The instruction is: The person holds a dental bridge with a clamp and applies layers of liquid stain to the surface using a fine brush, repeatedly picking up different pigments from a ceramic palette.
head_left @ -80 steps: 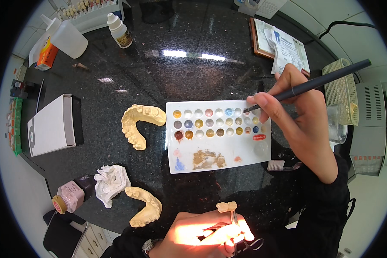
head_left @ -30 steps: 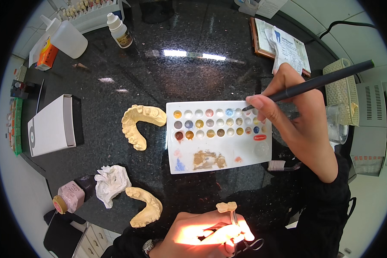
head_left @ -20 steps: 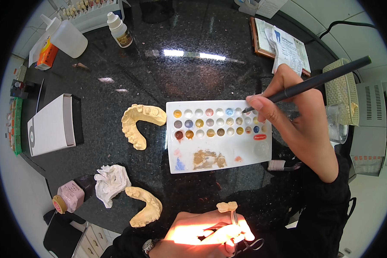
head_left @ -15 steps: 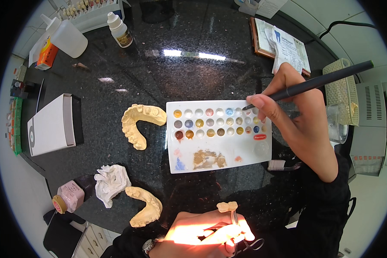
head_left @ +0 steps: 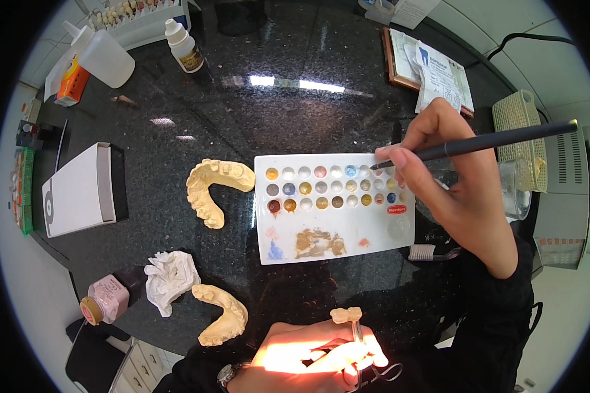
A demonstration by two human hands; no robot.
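A slim black brush (head_left: 498,139) is pinched in my right hand (head_left: 475,203). Its fine tip touches or hovers just over a well in the top row of the white palette (head_left: 377,226), near the right end; I cannot tell which. Colored pastes fill the palette's wells, and brown, blue and pink smears mark its lower part. Close to me, my brightly lit left hand (head_left: 301,350) grips metal locking forceps (head_left: 357,332). A small tooth-colored dental bridge (head_left: 345,315) is held up at their tip, in front of the palette.
Two plaster dental models (head_left: 198,190) lie left of the palette, with crumpled tissue (head_left: 170,281) and a pink jar (head_left: 108,298) beside the nearer one. A toothbrush (head_left: 423,252) lies by the palette's right corner. Farther off stand a white box (head_left: 78,190), dropper bottle (head_left: 183,47) and squeeze bottle (head_left: 108,62).
The back end of the brush has dropped, so it lies flatter, and my right hand has shifted slightly. The brush tip stays near the same well. My left hand has not visibly moved.
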